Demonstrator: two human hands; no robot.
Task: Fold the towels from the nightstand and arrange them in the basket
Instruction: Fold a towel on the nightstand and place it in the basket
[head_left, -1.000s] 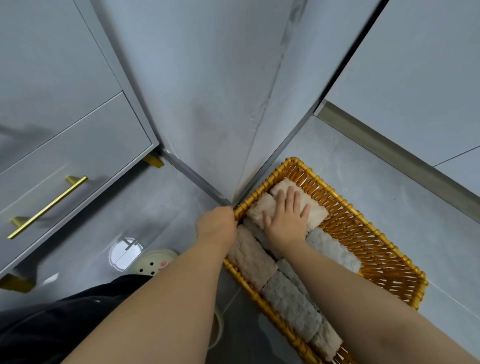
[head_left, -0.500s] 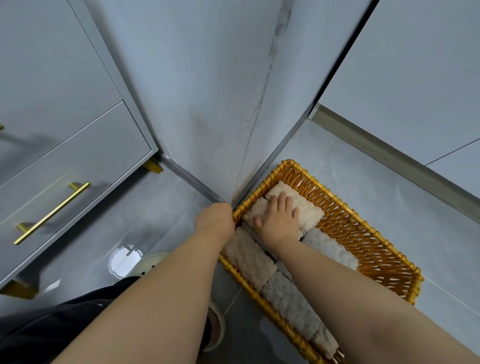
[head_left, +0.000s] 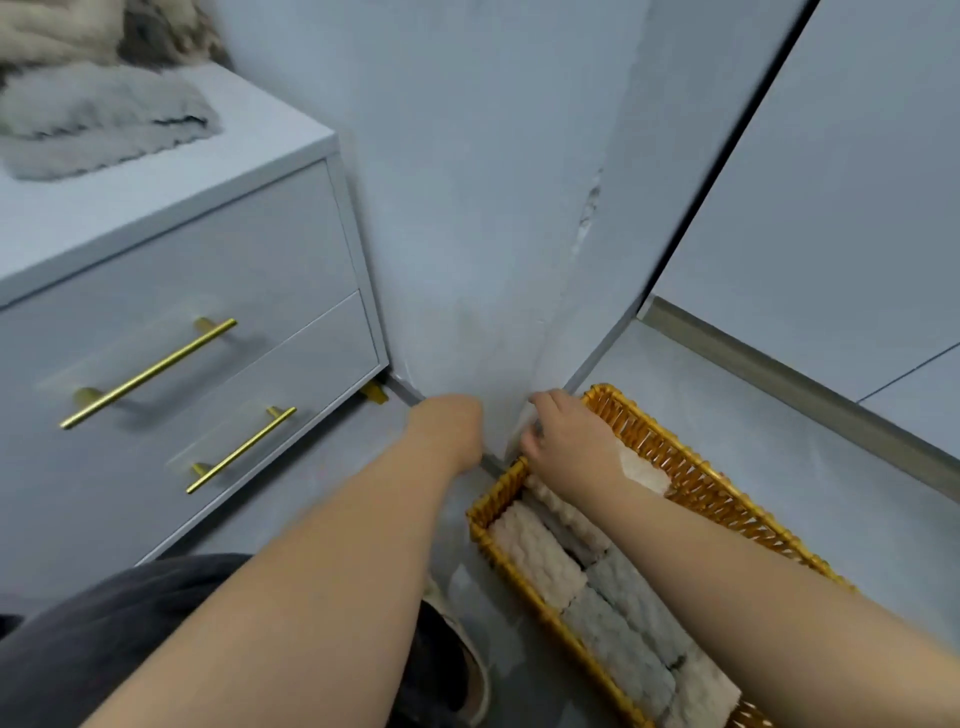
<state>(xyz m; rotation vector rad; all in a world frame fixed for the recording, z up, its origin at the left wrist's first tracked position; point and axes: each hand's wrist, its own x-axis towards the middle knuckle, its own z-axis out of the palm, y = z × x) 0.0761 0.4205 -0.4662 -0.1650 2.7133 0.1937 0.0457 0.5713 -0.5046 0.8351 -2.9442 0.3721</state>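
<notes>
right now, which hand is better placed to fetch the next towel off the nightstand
Probably left. The left hand is clear of the basket and nearer the nightstand where the grey towel lies; the right hand is over the basket.

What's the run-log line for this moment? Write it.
basket: folded towels inside | right hand: over far end | left hand: beside basket | nightstand: loose towels

A grey wall corner (head_left: 519, 312) blocks the far end of the yellow woven basket (head_left: 691, 483); grey floor (head_left: 779, 467) lies open beside its right edge.
</notes>
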